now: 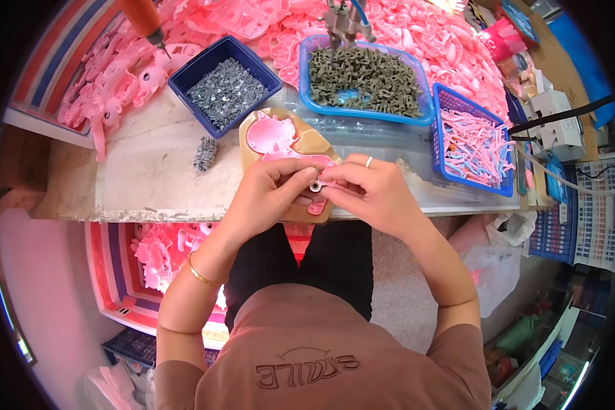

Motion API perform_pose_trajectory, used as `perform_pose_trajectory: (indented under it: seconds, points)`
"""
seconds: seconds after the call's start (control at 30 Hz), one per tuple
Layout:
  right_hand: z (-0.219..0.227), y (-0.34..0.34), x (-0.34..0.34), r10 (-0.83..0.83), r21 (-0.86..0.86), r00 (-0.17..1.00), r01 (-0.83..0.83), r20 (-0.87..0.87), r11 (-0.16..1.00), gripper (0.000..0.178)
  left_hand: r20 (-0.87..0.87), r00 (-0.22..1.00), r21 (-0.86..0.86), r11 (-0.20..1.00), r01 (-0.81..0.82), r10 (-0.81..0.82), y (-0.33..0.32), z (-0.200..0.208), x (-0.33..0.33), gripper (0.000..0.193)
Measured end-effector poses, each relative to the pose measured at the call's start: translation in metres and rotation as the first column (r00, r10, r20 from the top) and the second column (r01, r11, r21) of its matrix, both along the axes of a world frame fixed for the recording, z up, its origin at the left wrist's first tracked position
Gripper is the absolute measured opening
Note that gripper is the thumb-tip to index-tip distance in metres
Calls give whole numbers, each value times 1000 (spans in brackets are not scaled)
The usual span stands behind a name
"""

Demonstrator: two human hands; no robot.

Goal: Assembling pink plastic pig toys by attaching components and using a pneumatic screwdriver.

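My left hand (270,191) and my right hand (379,191) meet over a tan mould-like holder (251,140) near the table's front edge. Between the fingertips shows a small ring-shaped part (316,185) with a dark centre, pinched by my left thumb and finger. My right thumb and fingers are closed on a slim pink plastic piece beside the ring; whether the two are joined I cannot tell. Pink plastic shell pieces (272,134) lie in the holder, partly hidden by my hands.
Beyond the holder stand a dark blue tray of small metal parts (178,80), a blue tray of grey-green parts (427,113) and a blue basket of pink and blue sticks (439,147). Pink shells (232,20) heap behind. An orange screwdriver (142,17) hangs upper left.
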State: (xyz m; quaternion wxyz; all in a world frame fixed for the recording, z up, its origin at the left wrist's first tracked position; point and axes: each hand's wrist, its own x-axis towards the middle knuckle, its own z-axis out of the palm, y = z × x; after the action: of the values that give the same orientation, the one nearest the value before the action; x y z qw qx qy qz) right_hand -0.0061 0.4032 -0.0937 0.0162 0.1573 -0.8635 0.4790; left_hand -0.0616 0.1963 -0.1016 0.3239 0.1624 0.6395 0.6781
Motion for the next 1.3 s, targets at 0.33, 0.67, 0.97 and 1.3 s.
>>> perform_pose_trajectory:
  seconds: [0.33, 0.67, 0.97, 1.3]
  points:
    - [-17, -37, -27, 63, 418, 899, 138, -433, 898, 18, -613, 704, -126, 834, -537, 360, -43, -11, -16, 23]
    - [-39, -47, -37, 92, 451, 933, 80, -347, 889, 15, -916, 400, -170, 866, -470, 37, -48, -26, -2, 12]
    - [-35, -42, -48, 187, 468, 951, -51, -248, 882, 19, -907, 253, -407, 860, -308, -338, -49, -36, 2, 31]
    - [-30, -26, -18, -30, 523, 975, 145, -222, 840, 16, -898, 307, -408, 859, -310, -316, -48, -37, 9, 32]
